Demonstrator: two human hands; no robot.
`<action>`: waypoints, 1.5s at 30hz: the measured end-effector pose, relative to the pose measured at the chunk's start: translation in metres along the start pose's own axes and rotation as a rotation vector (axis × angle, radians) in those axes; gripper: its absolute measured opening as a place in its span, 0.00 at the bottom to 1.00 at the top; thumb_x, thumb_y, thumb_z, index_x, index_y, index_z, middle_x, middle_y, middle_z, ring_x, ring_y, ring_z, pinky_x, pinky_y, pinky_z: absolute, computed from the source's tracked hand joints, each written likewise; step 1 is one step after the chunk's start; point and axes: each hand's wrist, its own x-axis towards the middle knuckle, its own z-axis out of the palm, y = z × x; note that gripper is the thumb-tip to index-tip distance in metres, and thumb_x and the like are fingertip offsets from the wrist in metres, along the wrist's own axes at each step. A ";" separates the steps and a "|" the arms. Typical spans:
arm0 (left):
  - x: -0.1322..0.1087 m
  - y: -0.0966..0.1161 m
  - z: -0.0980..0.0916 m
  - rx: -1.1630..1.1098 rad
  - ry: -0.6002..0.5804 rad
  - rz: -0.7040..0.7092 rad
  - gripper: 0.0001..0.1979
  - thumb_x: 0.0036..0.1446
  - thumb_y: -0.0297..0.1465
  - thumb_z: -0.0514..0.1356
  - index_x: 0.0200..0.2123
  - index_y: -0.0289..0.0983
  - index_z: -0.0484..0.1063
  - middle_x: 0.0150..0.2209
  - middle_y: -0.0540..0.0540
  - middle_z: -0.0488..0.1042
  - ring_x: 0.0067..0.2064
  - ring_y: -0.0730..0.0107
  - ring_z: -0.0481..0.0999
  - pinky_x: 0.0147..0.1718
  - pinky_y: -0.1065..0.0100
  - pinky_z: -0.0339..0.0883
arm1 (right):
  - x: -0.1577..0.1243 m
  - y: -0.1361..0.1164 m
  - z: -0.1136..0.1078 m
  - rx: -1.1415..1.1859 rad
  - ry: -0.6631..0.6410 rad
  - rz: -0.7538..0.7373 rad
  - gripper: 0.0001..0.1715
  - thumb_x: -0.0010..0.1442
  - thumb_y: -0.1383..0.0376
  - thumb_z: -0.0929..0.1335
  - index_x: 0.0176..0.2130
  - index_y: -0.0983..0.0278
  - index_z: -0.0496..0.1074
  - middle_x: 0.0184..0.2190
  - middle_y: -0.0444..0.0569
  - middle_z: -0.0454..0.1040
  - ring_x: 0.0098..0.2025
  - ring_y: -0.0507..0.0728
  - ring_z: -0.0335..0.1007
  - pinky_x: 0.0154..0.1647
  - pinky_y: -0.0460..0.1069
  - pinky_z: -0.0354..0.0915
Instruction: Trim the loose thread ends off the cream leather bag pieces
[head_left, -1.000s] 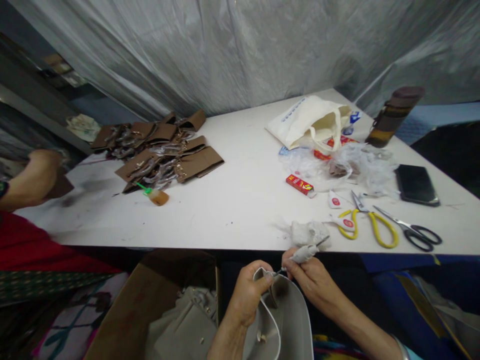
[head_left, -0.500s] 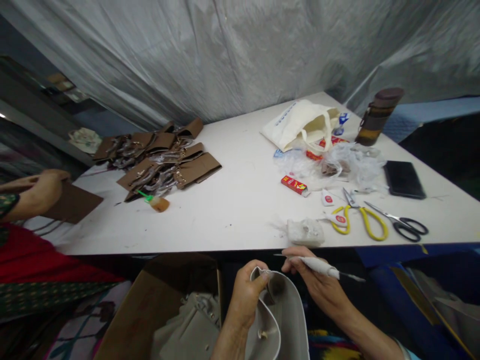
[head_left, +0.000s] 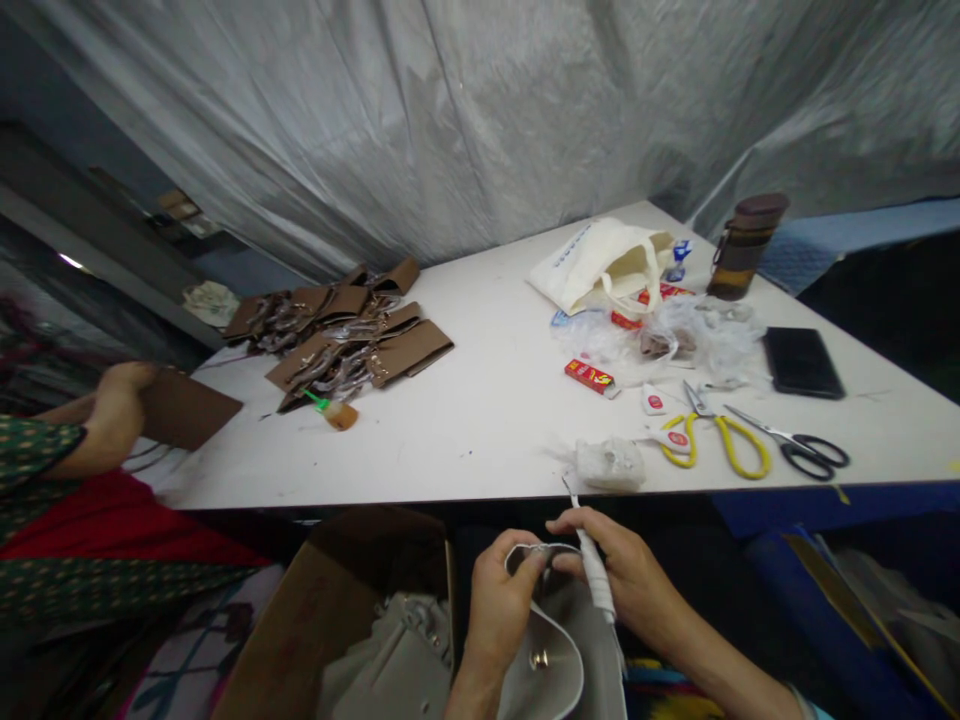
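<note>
Grey bag [head_left: 562, 680] sits pinched at its rim by the left hand [head_left: 501, 600]; the right hand [head_left: 637, 580] grips a white tool [head_left: 596, 578] just beside, so a slip could prick fingers.

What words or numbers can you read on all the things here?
No text reads clearly.
Red box: yellow mark, too blurred.
Cloth bag: blue print, too small.
Little white bottles: red labels, too blurred.
Grey bag and white-handled tool: no writing shows.
</note>
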 end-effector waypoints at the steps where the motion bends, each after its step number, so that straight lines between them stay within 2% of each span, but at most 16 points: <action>1: -0.002 0.001 0.000 0.014 0.009 0.011 0.03 0.53 0.31 0.67 0.31 0.37 0.79 0.30 0.48 0.78 0.35 0.61 0.75 0.37 0.66 0.66 | 0.000 0.000 0.001 -0.036 -0.025 -0.003 0.16 0.64 0.61 0.74 0.52 0.56 0.74 0.45 0.49 0.78 0.45 0.59 0.77 0.47 0.52 0.72; 3: -0.005 0.004 0.000 0.033 0.031 0.025 0.06 0.52 0.29 0.67 0.36 0.38 0.79 0.33 0.48 0.79 0.37 0.60 0.77 0.39 0.66 0.67 | -0.001 -0.003 0.003 -0.084 -0.076 -0.013 0.19 0.61 0.64 0.75 0.52 0.56 0.73 0.44 0.48 0.77 0.43 0.59 0.76 0.46 0.52 0.71; 7: -0.010 0.007 0.001 0.055 0.064 0.016 0.16 0.50 0.26 0.66 0.44 0.38 0.76 0.34 0.49 0.79 0.37 0.61 0.77 0.40 0.65 0.68 | 0.001 -0.009 0.006 -0.113 -0.140 -0.011 0.18 0.60 0.70 0.75 0.47 0.57 0.71 0.40 0.45 0.75 0.39 0.57 0.74 0.41 0.49 0.68; 12: -0.013 0.005 0.002 0.003 0.003 0.017 0.23 0.50 0.24 0.66 0.51 0.38 0.71 0.34 0.49 0.81 0.38 0.62 0.79 0.42 0.65 0.69 | 0.007 -0.013 0.007 -0.063 -0.136 -0.025 0.13 0.62 0.69 0.72 0.45 0.57 0.69 0.39 0.43 0.75 0.39 0.55 0.73 0.40 0.48 0.66; 16: -0.013 0.003 0.003 -0.034 -0.033 0.022 0.25 0.53 0.27 0.67 0.55 0.37 0.70 0.36 0.47 0.83 0.40 0.61 0.81 0.44 0.64 0.70 | 0.007 -0.016 0.011 -0.063 -0.124 -0.024 0.12 0.60 0.72 0.69 0.43 0.57 0.69 0.37 0.42 0.74 0.37 0.55 0.72 0.38 0.47 0.64; 20: -0.015 0.004 0.004 -0.068 -0.031 0.029 0.25 0.53 0.31 0.69 0.54 0.38 0.71 0.35 0.47 0.83 0.38 0.61 0.81 0.41 0.64 0.71 | 0.003 -0.019 0.013 -0.079 -0.112 -0.021 0.10 0.61 0.73 0.68 0.41 0.58 0.69 0.34 0.41 0.73 0.35 0.54 0.70 0.37 0.46 0.62; 24: -0.016 0.007 0.004 -0.090 -0.008 0.028 0.23 0.52 0.33 0.70 0.51 0.38 0.73 0.34 0.47 0.83 0.38 0.61 0.82 0.40 0.65 0.72 | 0.001 -0.016 0.013 -0.075 -0.103 -0.030 0.10 0.63 0.71 0.69 0.43 0.58 0.69 0.37 0.42 0.74 0.37 0.54 0.71 0.39 0.46 0.62; 33: -0.016 0.005 0.008 -0.075 0.003 0.022 0.19 0.50 0.30 0.69 0.47 0.37 0.76 0.37 0.45 0.84 0.39 0.60 0.82 0.41 0.65 0.74 | -0.002 -0.016 0.006 -0.056 -0.102 -0.076 0.09 0.66 0.71 0.68 0.44 0.58 0.69 0.38 0.43 0.76 0.38 0.53 0.73 0.40 0.45 0.64; 41: -0.016 0.009 0.013 0.012 0.123 0.064 0.16 0.48 0.28 0.66 0.43 0.37 0.80 0.33 0.46 0.83 0.36 0.59 0.82 0.38 0.64 0.74 | -0.011 -0.013 0.010 -0.020 -0.016 -0.010 0.08 0.67 0.69 0.66 0.46 0.58 0.68 0.37 0.43 0.76 0.36 0.53 0.74 0.38 0.45 0.65; 45: -0.016 0.011 0.017 0.016 0.127 0.075 0.16 0.49 0.28 0.66 0.44 0.37 0.80 0.33 0.46 0.83 0.36 0.60 0.81 0.39 0.64 0.73 | -0.009 -0.015 0.011 -0.003 0.021 0.035 0.10 0.65 0.69 0.66 0.46 0.58 0.66 0.37 0.43 0.75 0.34 0.53 0.73 0.36 0.46 0.65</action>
